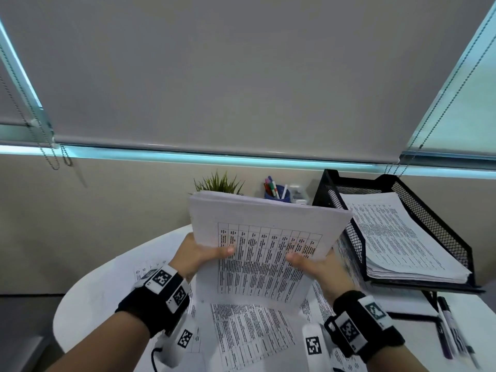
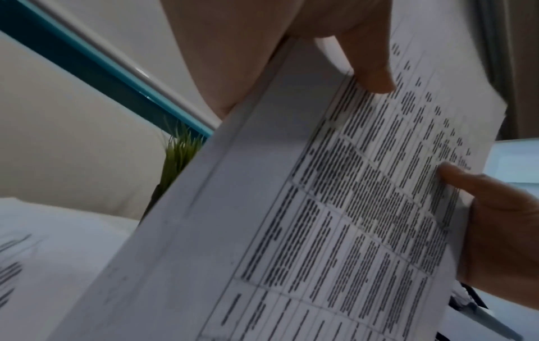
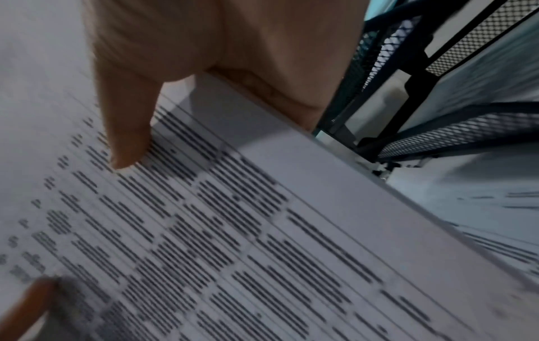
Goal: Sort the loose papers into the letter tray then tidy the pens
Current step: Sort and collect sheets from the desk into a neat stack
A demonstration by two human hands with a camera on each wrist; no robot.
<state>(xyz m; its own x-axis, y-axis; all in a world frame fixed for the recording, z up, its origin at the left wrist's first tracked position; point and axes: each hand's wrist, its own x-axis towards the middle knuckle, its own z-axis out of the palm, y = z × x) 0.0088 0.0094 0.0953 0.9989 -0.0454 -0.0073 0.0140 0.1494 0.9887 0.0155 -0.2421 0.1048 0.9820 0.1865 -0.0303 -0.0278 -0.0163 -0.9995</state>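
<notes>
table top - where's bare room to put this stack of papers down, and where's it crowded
Bare white table lies at the left, between the rim and the loose sheets, beside the left hand. The middle is papered over. The right is crowded: the letter tray already holds papers and markers lie before it. The plant and pen cup fill the back edge.

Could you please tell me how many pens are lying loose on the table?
2, it seems: dark pens lying together right of the right hand, below the letter tray. Blur may hide more.
</notes>
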